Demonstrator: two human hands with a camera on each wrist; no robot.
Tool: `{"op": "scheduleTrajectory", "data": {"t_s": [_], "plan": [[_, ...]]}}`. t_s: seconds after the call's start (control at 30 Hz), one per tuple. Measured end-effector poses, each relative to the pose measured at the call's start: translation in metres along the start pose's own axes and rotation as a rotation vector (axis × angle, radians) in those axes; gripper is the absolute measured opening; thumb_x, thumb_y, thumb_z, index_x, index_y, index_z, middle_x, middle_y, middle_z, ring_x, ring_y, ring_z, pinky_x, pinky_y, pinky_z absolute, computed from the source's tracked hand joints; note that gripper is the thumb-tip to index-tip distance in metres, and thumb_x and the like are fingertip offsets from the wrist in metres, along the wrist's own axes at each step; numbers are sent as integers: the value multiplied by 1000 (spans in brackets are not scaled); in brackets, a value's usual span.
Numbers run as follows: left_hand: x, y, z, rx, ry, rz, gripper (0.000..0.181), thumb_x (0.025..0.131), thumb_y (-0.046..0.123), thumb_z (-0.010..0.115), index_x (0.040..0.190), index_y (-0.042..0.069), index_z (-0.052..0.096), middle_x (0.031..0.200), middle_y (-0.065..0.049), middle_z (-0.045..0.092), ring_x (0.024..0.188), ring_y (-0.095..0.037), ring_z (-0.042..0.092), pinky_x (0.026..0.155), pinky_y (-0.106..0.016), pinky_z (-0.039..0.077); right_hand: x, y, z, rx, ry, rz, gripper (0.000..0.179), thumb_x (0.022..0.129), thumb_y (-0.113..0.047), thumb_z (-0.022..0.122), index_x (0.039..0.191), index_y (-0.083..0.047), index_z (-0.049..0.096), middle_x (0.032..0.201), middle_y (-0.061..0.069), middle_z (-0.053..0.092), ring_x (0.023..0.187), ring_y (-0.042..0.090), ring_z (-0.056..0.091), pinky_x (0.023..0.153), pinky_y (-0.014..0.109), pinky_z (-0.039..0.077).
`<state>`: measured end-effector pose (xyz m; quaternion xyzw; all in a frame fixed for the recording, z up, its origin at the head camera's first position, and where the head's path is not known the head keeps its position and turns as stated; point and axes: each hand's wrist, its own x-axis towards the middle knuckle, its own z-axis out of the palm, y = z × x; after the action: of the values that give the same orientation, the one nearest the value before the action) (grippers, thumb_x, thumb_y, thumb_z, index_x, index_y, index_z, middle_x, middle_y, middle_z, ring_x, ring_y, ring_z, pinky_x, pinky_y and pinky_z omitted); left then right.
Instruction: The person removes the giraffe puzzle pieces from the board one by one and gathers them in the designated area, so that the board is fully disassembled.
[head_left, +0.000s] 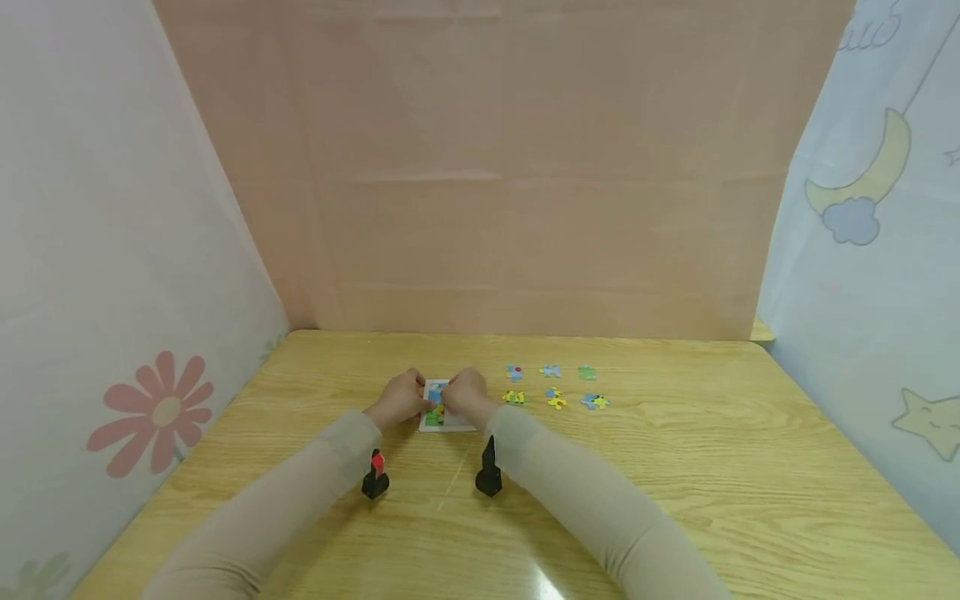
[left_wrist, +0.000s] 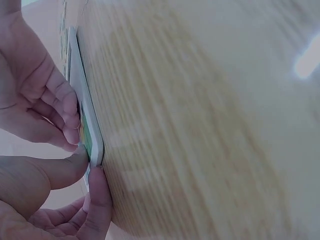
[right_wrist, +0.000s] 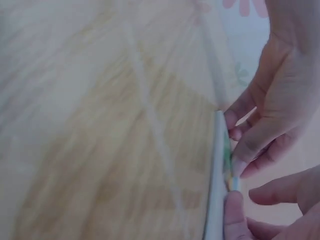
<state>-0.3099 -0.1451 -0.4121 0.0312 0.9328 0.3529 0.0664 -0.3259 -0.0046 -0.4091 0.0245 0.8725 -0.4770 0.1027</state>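
Observation:
On the wooden table lies a small jigsaw puzzle tray [head_left: 452,429] with a white rim and partly visible blue, green and yellow picture pieces. My left hand [head_left: 400,398] grips the tray's left side. In the left wrist view its thumb presses on the picture and the index finger lies against the rim [left_wrist: 95,135]. Over the tray's right part, my right hand [head_left: 468,396] hides some of the puzzle. Its thumb [right_wrist: 233,215] rests on the board in the right wrist view, with the index finger apart from it and no piece showing between them.
Loose jigsaw pieces lie in two rows right of the tray, among them a blue-and-red piece [head_left: 514,372], a green piece [head_left: 587,372] and a yellow piece [head_left: 556,399]. A tan backdrop [head_left: 495,208] rises behind the table [head_left: 675,467], with patterned cloths on both sides.

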Motion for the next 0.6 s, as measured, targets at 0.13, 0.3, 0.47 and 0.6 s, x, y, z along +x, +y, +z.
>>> {"op": "scheduleTrajectory", "data": {"t_s": [0.13, 0.3, 0.47, 0.6], "plan": [[1, 0, 1, -6, 3, 4, 44, 85, 11, 74, 117, -6, 50, 87, -14, 61, 49, -11, 50, 48, -20, 44, -1, -5, -4, 16, 32, 34, 10, 83, 1, 63, 85, 6, 70, 70, 12, 71, 57, 18, 67, 53, 26, 55], [1, 2, 1, -12, 3, 12, 43, 85, 11, 75, 115, -7, 50, 87, -13, 61, 51, -12, 49, 49, -20, 43, -1, -6, -6, 50, 31, 68, 10, 84, -2, 63, 83, 5, 70, 67, 11, 69, 55, 18, 67, 54, 27, 57], [2, 1, 2, -17, 2, -13, 42, 85, 11, 74, 116, -6, 50, 90, -13, 61, 52, -12, 49, 48, -20, 42, 4, -3, -4, 105, 21, 104, 13, 85, -3, 62, 91, 6, 68, 66, 9, 65, 49, 13, 60, 52, 25, 55], [2, 0, 2, -18, 0, -21, 43, 85, 11, 74, 117, -6, 50, 90, -14, 60, 52, -12, 49, 48, -20, 42, 7, -1, -3, 129, 21, 114, 16, 86, -4, 63, 96, 7, 68, 71, 11, 67, 49, 14, 60, 51, 25, 55]]}}
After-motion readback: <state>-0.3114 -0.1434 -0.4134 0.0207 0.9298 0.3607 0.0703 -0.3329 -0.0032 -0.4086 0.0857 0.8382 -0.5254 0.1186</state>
